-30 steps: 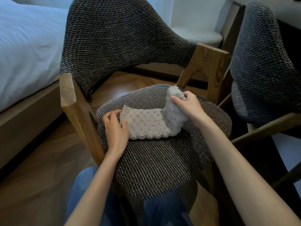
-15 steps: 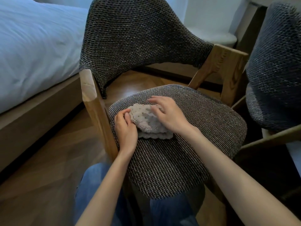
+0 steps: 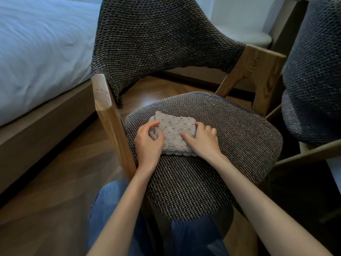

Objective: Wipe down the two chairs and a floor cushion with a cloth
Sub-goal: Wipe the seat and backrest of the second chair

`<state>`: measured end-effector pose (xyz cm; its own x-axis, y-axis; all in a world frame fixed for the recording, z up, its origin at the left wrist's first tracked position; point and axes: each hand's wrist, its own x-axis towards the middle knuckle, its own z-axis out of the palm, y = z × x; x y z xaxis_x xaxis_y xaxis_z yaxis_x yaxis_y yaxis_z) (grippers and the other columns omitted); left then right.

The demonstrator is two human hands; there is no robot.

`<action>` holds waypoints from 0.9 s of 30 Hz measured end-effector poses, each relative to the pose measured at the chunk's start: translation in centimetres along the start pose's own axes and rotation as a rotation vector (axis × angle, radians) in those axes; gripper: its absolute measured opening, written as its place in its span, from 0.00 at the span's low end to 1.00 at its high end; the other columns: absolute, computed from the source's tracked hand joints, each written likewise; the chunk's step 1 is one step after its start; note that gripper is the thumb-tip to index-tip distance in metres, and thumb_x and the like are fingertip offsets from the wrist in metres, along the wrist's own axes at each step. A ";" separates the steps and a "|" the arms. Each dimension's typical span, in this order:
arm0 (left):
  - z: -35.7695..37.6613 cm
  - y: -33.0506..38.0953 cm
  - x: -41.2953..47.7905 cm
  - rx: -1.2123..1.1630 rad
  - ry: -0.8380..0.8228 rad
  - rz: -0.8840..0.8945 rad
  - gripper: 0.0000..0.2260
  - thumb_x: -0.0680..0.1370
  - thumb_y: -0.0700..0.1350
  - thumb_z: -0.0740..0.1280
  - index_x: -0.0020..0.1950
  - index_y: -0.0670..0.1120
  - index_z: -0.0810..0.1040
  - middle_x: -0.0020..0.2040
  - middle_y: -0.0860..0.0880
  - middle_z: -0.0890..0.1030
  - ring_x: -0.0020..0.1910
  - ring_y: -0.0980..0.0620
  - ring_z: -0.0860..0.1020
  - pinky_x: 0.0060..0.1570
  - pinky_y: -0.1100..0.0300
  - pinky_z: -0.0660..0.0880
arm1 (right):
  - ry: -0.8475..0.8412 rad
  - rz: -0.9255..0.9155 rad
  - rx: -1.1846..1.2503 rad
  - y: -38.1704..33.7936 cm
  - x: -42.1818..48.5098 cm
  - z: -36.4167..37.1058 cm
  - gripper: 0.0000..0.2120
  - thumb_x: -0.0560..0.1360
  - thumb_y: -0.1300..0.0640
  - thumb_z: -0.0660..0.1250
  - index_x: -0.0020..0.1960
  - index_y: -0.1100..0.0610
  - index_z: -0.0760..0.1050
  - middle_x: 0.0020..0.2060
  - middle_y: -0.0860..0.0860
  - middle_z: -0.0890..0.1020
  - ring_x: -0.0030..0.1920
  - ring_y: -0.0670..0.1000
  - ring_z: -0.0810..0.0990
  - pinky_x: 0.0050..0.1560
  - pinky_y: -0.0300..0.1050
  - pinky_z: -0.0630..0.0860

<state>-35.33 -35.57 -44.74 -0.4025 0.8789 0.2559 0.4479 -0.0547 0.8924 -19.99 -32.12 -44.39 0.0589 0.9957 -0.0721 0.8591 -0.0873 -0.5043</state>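
Here, a folded grey knobbly cloth [image 3: 173, 133] lies on the left rear of the seat of a dark-grey woven, wooden-framed chair [image 3: 212, 172]. The left hand [image 3: 148, 143] pinches the cloth's left edge. The right hand [image 3: 201, 140] curls its fingers over the right edge, thumb flat on top.

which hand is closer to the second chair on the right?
Right. The right hand holds the right end of the cloth, toward the second chair; the left hand holds its left end, farther away.
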 end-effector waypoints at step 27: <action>1.3 0.0 0.5 0.252 -0.224 0.038 0.17 0.80 0.37 0.57 0.68 0.47 0.71 0.68 0.47 0.69 0.70 0.49 0.62 0.68 0.59 0.57 | 0.118 -0.140 -0.152 -0.3 1.8 1.0 0.30 0.75 0.34 0.58 0.74 0.42 0.59 0.68 0.58 0.68 0.65 0.61 0.65 0.63 0.55 0.63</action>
<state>-34.46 -34.47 -45.08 -0.2086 0.9623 0.1743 0.6536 0.0046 0.7569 -20.67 -30.32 -45.21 -0.0149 0.9953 0.0956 0.9291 0.0491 -0.3666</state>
